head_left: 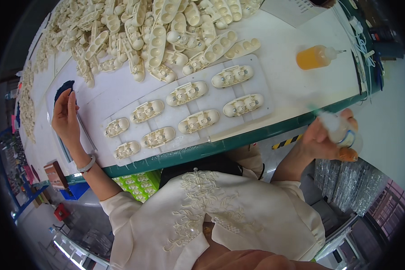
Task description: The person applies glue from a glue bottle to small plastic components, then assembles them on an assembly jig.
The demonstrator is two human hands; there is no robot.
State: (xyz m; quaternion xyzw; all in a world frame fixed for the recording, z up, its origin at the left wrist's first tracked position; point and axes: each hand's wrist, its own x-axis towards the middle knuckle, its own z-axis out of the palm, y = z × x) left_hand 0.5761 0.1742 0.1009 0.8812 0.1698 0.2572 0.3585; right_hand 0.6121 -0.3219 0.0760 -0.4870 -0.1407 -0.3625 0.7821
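My right hand (321, 137) is closed round a clear squeeze bottle (342, 130), held tilted past the table's front edge; its nozzle is blurred and points up and left. On the left, my left hand (66, 119) is raised with its fingers closed on a dark blue cloth (64, 88), partly hidden by the fingers. Between the hands lies a pale translucent board (166, 123). It carries two rows of cream oval plastic parts, such as a near-row part (198, 121) and a far-row part (187, 93), each with rounded domes and small metal pieces.
A big heap of similar cream parts (135, 36) covers the far left of the white table. An orange-filled bottle (314, 57) lies at the right, near white cables (362, 45). A thin metal rod (86, 130) lies beside my left wrist. Below the green table edge (238, 137) sits a green tray (139, 185).
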